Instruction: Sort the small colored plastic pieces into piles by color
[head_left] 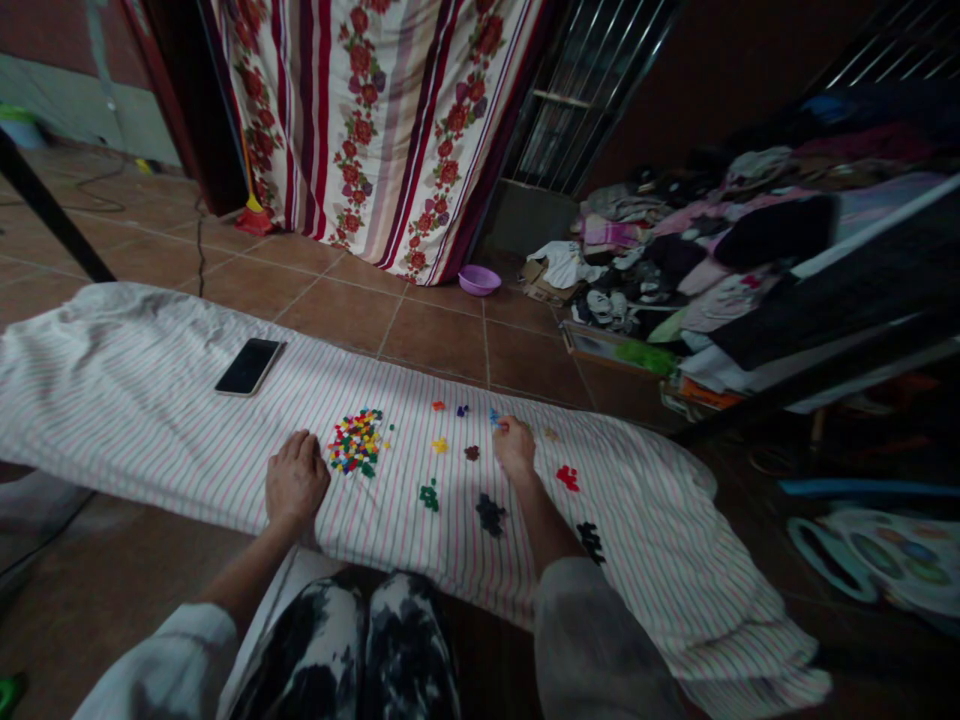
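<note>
Looks best to pinch blue pieces (493, 415), probably light and hard, sideways, beside right hand (514, 445) with fingertips together, left hand (295, 472) hard to tell.

Home, apparently: floral curtain (390, 130), heaped clothes (694, 245), tiled floor (439, 338), 1 purple basin (479, 282).

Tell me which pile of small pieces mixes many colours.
The large heap just beside the left hand: it mixes red, yellow, green and white, while the smaller piles around the right hand each look single-coloured.
</note>
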